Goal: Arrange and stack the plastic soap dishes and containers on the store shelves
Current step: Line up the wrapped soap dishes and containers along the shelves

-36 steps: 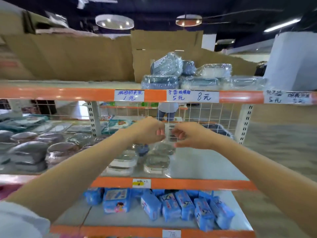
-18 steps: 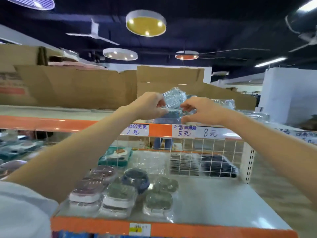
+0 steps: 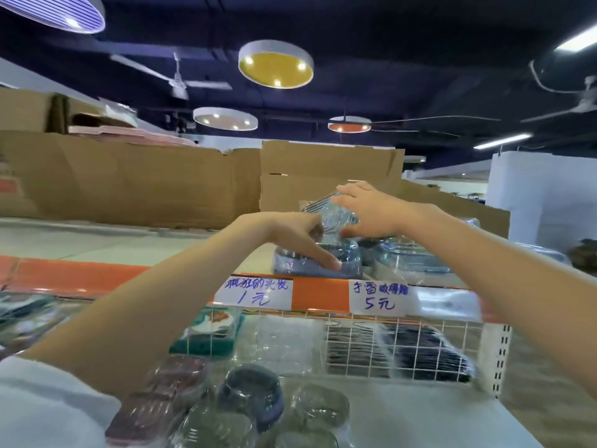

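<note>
Since the earlier frame, both hands have been carried up from the middle shelf [image 3: 420, 418] to the top shelf [image 3: 97, 244]. A wrapped clear soap dish [image 3: 326, 211], tilted, is held above a wrapped blue container [image 3: 323, 260] that stands at the front edge of the top shelf. The left hand [image 3: 290, 231] is placed at the dish's left end with its upper fingers curled against the wrap; its lowest finger is extended and laid across the front of the blue container. The right hand [image 3: 371, 211] is set over the dish's right side, fingers spread across the top and thumb underneath, so that the dish is gripped. More wrapped clear containers [image 3: 407, 263] are stacked just beside the blue one, to its right. Handwritten price labels [image 3: 255, 292] are fixed to the orange shelf rail [image 3: 74, 276]. Oval wrapped soap dishes [image 3: 316, 409] are grouped on the middle shelf.
</note>
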Demonstrator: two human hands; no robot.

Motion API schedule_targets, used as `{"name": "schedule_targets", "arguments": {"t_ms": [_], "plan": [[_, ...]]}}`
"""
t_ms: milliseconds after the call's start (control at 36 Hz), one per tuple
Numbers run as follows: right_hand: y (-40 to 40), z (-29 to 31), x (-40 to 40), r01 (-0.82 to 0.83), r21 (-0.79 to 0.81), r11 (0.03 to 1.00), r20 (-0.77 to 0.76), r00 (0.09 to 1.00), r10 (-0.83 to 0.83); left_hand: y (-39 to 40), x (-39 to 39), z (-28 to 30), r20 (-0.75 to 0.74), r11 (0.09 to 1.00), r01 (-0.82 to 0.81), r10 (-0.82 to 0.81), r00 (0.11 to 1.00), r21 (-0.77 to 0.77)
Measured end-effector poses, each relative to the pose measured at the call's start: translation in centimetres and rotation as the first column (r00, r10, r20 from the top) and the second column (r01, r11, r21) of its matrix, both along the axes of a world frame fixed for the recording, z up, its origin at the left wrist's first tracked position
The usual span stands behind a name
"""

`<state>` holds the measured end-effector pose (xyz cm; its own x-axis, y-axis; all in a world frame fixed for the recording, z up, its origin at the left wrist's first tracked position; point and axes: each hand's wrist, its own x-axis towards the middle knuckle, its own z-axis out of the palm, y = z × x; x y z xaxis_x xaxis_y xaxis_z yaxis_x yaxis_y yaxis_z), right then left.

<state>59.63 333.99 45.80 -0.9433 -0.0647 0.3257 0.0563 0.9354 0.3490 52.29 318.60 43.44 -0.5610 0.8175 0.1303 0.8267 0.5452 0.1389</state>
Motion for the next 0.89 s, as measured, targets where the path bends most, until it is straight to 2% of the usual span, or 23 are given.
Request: {"name": "schedule_targets", "arguments": {"t_ms": [167, 278, 361, 500, 556, 611, 667, 750, 889], "plan": [[-0.5, 1.0, -2.7, 0.053, 0.194, 0.980, 0.082, 0.994, -0.070, -0.4, -1.6, 0.1, 0.061, 0.999, -0.013, 0.015, 0.998, -0.041], [-0.9, 1.1, -3.8, 0.043, 0.188, 0.981, 0.080, 0.995, -0.059, -0.3, -2.1, -0.1, 0.122, 0.998, -0.014, 0.020, 0.992, -0.055], [-0.9, 0.5, -4.1, 0.036, 0.171, 0.985, 0.039, 0.998, -0.044, -0.3, -1.9, -0.4, 0.144, 1.000, -0.016, 0.019, 0.989, -0.019], [0.0, -0.9, -3.2, 0.043, 0.145, 0.989, -0.116, 0.993, -0.027, -0.8, -1.0, -1.2, 0.066, 0.997, -0.030, 0.026, 0.997, 0.067], [0.3, -1.2, -2.3, 0.057, 0.149, 0.987, -0.188, 0.982, -0.028, -1.0, -0.4, -1.4, -0.017, 0.991, -0.027, 0.029, 0.999, 0.134], [0.5, -1.5, -1.4, 0.078, 0.167, 0.983, -0.254, 0.967, -0.034, -1.3, 0.4, -1.6, -0.196, 0.974, -0.021, 0.067, 0.978, 0.227], [0.5, -1.6, -0.3, 0.099, 0.143, 0.985, -0.329, 0.943, -0.047, -1.7, 1.0, -1.9, -0.376, 0.957, -0.005, 0.118, 0.919, 0.290], [0.3, -1.4, 1.5, 0.111, 0.036, 0.993, -0.416, 0.905, -0.086, -2.2, 2.1, -2.4, -0.541, 0.943, 0.025, 0.168, 0.824, 0.331], [0.1, -1.1, 4.5, 0.064, -0.229, 0.971, -0.502, 0.847, -0.175, -2.8, 5.0, -3.2, -0.690, 0.892, 0.130, 0.234, 0.685, 0.432]]}}
